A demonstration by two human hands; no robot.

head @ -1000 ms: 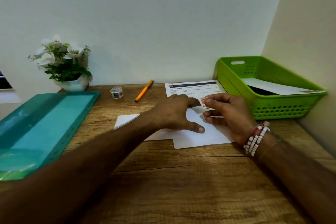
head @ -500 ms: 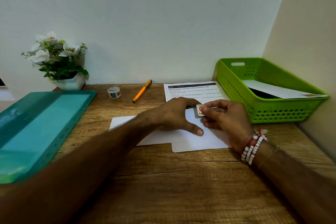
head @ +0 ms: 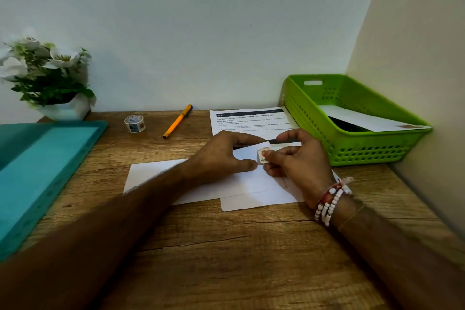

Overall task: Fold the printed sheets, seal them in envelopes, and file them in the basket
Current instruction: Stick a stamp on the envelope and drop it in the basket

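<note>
Envelope (head: 156,176), white, flat at desk (head: 226,246) centre, just near of the printed sheet (head: 249,121). Left hand (head: 221,156) spread on it, thumb and forefinger pressing the paper. Right hand (head: 299,163) pinches a small sticker (head: 263,155) beside the left thumb. Green basket (head: 364,151), far right, holds a second envelope (head: 364,119).
</note>
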